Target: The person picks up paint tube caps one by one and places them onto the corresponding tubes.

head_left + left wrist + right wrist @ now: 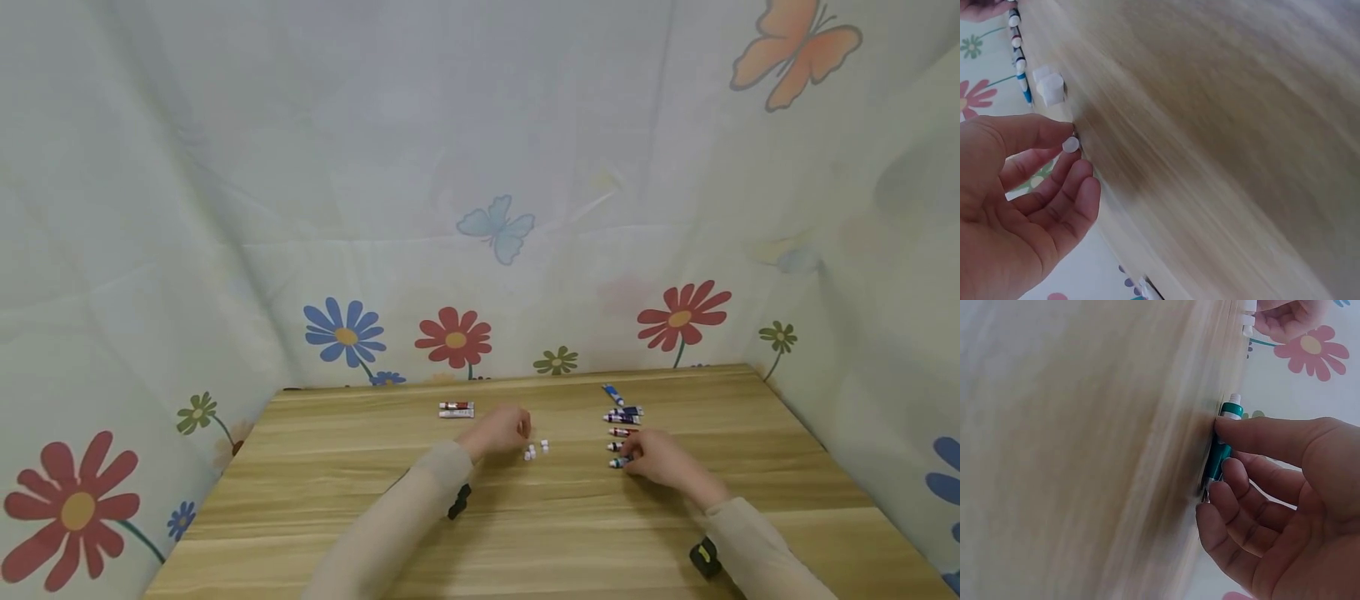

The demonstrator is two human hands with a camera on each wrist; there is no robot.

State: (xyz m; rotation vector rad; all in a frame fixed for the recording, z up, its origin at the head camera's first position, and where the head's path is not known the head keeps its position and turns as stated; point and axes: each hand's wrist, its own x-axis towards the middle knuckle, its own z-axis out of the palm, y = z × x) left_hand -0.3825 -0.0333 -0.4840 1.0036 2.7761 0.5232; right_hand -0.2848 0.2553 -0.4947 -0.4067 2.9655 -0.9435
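Between thumb and fingertips, my left hand (504, 429) pinches a small white cap (1070, 145). More white caps (529, 452) lie on the table just right of that hand; a few show as white blocks (1051, 87) in the left wrist view. My right hand (663, 458) grips a small green paint tube (1217, 456) by its body, thumb on one side and fingers on the other. Its bare white nozzle (1235, 398) points away from the palm. The tube is low, close over the tabletop.
Beyond the right hand, several paint tubes form a column: a red one (623, 432), purple ones (622, 418) and a blue one (612, 394) at the back. Two more tubes (456, 409) lie behind the left hand. Flowered cloth (405, 250) hangs around the wooden table (540, 525).
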